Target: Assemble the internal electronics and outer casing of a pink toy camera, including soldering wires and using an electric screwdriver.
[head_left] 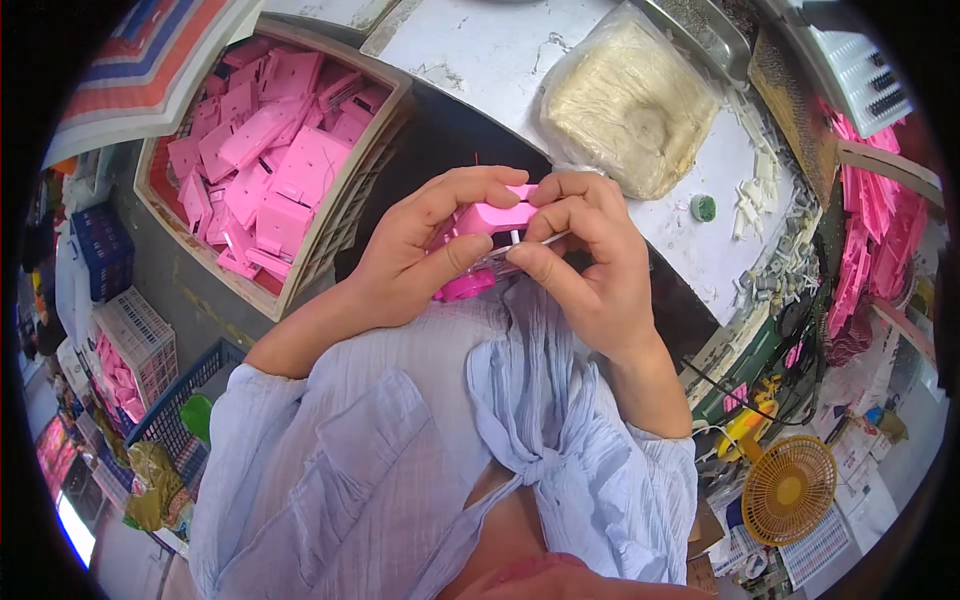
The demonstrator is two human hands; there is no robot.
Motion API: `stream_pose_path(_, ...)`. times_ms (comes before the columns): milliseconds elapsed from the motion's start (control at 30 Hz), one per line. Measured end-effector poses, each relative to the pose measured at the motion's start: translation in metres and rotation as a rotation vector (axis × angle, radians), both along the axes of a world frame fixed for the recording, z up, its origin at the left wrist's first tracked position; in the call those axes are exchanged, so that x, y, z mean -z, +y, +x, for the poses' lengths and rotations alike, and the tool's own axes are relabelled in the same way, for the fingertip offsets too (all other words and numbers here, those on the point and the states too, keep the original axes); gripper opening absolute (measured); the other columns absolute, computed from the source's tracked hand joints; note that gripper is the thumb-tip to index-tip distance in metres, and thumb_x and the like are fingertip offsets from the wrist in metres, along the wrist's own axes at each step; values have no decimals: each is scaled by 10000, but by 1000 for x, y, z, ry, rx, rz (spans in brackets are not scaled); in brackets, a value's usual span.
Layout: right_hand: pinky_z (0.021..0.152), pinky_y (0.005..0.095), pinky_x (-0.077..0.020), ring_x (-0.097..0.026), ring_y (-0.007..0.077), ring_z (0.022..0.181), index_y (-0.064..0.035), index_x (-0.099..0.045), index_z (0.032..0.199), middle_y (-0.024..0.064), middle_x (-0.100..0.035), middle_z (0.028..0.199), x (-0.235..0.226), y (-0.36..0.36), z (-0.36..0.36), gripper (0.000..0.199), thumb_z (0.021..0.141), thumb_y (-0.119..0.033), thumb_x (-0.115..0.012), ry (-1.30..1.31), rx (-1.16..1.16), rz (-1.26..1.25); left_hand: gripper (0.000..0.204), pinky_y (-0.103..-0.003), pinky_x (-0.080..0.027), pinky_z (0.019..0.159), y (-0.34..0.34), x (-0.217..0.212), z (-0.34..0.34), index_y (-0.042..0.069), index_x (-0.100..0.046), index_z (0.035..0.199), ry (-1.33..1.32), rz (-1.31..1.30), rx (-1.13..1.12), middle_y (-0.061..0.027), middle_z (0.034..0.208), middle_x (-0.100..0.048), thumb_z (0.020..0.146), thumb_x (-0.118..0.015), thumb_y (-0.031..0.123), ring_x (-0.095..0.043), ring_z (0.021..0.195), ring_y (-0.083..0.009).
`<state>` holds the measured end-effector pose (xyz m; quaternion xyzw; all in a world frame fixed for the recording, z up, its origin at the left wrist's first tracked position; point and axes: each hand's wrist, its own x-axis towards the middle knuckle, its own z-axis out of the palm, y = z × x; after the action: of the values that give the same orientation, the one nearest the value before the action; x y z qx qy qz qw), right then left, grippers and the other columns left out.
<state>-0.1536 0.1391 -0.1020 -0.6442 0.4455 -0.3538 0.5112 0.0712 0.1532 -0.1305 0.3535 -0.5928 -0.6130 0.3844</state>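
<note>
In front of my chest, my left hand [425, 240] grips a pink plastic housing [496, 216], fingers over its top and thumb along its near side. A darker pink round part [467, 285] sticks out below that hand. My right hand [592, 245] is closed at the housing's right end. Its thumb and fingers pinch a small white plastic piece [516, 238] against a dark gap in the housing. Fingers hide much of the housing, and the far end of the white piece is covered.
At left stands a crate [345, 190] heaped with pink plastic parts [265, 150]. A plastic-wrapped, cream-coloured block [630, 110] lies on the white worktop [480, 60]. Small white parts [757, 190] and a green round item [703, 207] lie at right, with a yellow fan [788, 490] lower down.
</note>
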Motion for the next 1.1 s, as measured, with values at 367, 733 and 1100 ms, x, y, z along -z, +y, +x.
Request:
stream_pose_path(367,702,276,-548,-573,214,1064,-36,-686,861,120,-637,1156,8,-10,-6,182,831,-114,-848,-34,-19,147,276,-383,-481,997,-2,13,-13,38,-610,1246,-46,-176,-181,-182,1353,-592,973,-631,75,-590,1218,-293)
stream_pose_path(733,702,290,-543,-621,210,973,-38,-700,865,102,-675,1097,14,-28,4,167,819,-96,-849,-66,-68,183,206,-327,-493,859,-1,-1,-6,62,-664,1087,-215,-172,-304,-171,1273,-580,898,-626,-11,-604,1022,-231)
stream_pose_path(1100,846,366,-502,-587,285,1026,-49,-688,827,106,-660,1074,11,-31,3,171,792,-108,-845,-21,-187,167,109,-264,-442,803,0,0,-9,43,-618,958,-34,13,-291,-127,1195,-568,868,-674,18,-543,953,-135)
